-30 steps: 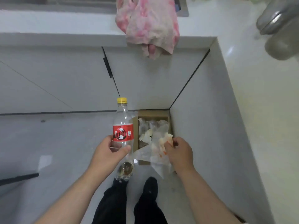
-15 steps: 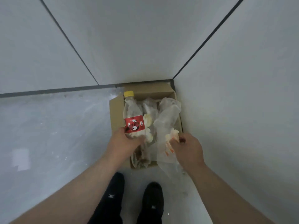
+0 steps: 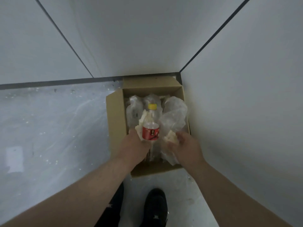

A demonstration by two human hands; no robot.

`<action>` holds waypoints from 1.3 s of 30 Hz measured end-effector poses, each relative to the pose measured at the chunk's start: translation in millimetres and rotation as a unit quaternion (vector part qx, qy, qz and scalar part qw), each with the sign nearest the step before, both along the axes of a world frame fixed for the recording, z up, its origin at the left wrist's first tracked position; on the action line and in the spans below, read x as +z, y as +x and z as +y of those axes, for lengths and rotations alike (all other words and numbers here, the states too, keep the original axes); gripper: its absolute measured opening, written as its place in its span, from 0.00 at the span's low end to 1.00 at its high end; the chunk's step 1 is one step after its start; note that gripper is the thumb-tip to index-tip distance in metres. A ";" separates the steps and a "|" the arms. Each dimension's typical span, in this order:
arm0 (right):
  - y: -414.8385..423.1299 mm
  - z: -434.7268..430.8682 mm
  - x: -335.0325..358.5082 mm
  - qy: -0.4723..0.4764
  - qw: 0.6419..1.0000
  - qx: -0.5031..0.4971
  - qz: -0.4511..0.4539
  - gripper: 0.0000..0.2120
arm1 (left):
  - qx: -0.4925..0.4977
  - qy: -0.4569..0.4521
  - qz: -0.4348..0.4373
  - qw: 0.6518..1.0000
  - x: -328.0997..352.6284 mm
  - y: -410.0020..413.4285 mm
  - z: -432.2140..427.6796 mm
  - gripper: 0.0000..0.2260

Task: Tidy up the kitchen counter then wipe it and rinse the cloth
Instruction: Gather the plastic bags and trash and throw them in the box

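Head view. Open cardboard box (image 3: 115, 123) on the floor (image 3: 57, 122), centre of frame, pushed into the corner where pale cabinet panels (image 3: 131, 38) meet.

Left hand (image 3: 136, 145), just below centre: fingers wrapped round the lower part of a clear plastic bottle (image 3: 151, 126) with a red label and yellow cap. The bottle is over the box opening, cap pointing to the far side.

Right hand (image 3: 186, 145), right of the bottle: fingers curled on a crumpled wrapper (image 3: 170, 138), pale with clear film trailing below.

Box contents: clear plastic bags (image 3: 176, 112).

Black shoe (image 3: 155, 205) at bottom centre.
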State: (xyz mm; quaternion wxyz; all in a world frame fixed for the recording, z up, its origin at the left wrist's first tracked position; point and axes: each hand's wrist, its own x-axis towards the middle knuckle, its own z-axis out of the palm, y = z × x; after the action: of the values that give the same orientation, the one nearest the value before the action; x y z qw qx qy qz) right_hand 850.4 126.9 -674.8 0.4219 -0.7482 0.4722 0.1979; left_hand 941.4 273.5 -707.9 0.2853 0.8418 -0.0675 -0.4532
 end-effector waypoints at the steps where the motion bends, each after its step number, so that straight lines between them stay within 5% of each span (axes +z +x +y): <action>1: 0.8 1.4 7.2 0.013 1.000 -0.010 -0.006 0.10 | 0.003 -0.001 0.012 1.000 11.0 3.5 0.9 0.07; 4: 8.6 7.0 34.0 0.040 0.998 -0.043 -0.029 0.05 | 0.001 -0.009 0.060 0.998 45.8 15.1 10.3 0.07; 7: 24.1 12.2 72.4 0.044 0.997 -0.052 -0.044 0.09 | 0.004 -0.040 0.066 0.997 91.3 32.7 20.4 0.14; 13: 56.8 16.3 169.8 0.058 0.996 -0.036 -0.064 0.04 | 0.032 -0.086 0.008 0.996 197.6 60.8 31.6 0.07; 17: 71.5 18.6 237.9 0.027 0.997 -0.008 -0.075 0.15 | 0.046 -0.106 -0.016 0.993 265.1 73.2 36.1 0.06; 25: 74.6 41.5 364.5 0.001 0.992 0.001 -0.129 0.12 | 0.078 -0.155 -0.063 0.983 399.2 77.1 59.1 0.08; 31: 64.5 58.9 462.3 0.017 0.982 -0.069 -0.173 0.07 | 0.079 -0.176 -0.091 0.977 498.3 75.8 81.5 0.07; 39: 15.6 60.6 615.0 -0.035 0.960 -0.104 -0.256 0.12 | 0.008 -0.228 -0.148 0.962 621.0 61.6 94.0 0.08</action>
State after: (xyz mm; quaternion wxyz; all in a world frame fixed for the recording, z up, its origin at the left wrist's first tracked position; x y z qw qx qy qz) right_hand 866.0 187.5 -59.7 0.5210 -0.7346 0.4302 -0.0623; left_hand 1003.0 367.4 -86.9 0.4599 0.8129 -0.2036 -0.2937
